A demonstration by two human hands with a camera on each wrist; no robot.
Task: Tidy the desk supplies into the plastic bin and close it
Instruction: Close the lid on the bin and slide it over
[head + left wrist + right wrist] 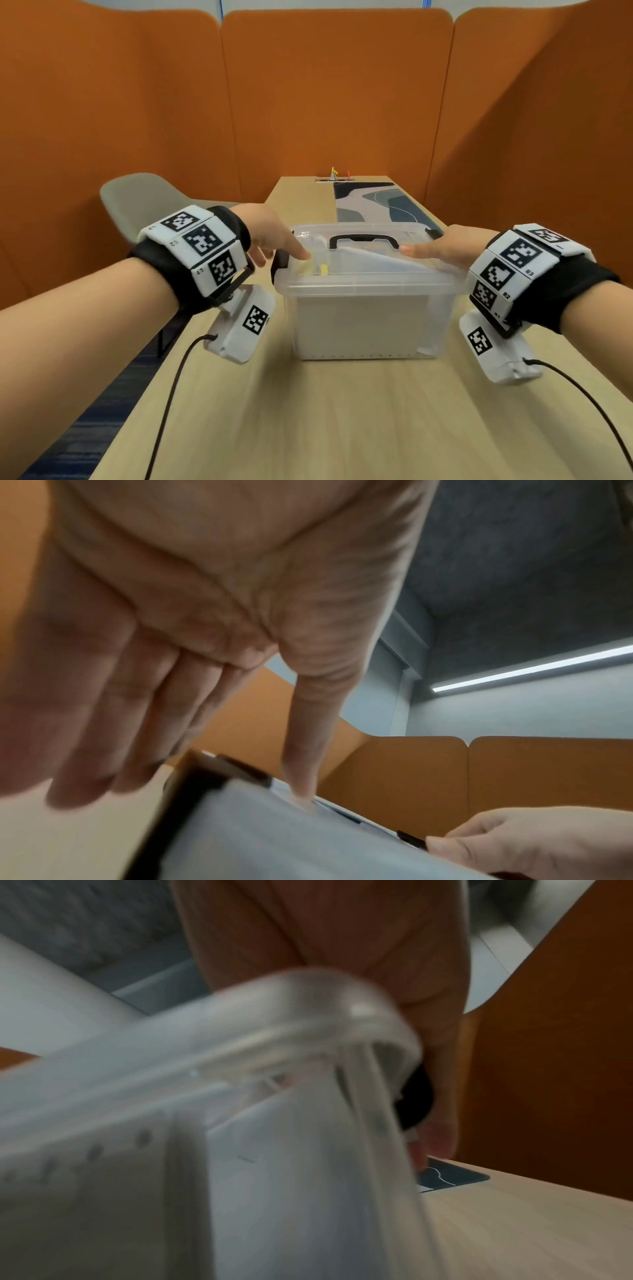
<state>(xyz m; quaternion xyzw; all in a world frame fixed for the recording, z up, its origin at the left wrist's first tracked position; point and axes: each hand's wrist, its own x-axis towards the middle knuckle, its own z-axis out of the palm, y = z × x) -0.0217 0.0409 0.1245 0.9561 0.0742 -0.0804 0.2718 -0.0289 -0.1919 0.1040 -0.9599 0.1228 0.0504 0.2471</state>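
While sitting on the pale wooden desk (342, 421), clear plastic bin (366, 318) with lid (363, 270) laid on top, black handle (363, 240) flat across the lid. Between the two hands, bin directly under both sets of fingers. Left hand (270, 233) at the left end of the lid: thumb straight, tip pressed on the lid top; other fingers (113, 718) stretched out and released, hanging beyond the lid edge just beside the black latch (279, 265). Right hand (445, 248) at the right end: thumb straight, lying flat on the lid top, other fingers reaching down past the rim near the black latch there; grasping or only touching, cannot tell, picture too blurred. Inside, under the left thumb, something yellow (315, 269); white paper (291, 1177) against the wall near the right fingers. Beyond the fingers, patterned mat (376, 205) on the desk. Farther out, orange partitions (335, 102) and, past the left hand, a grey chair (137, 202).
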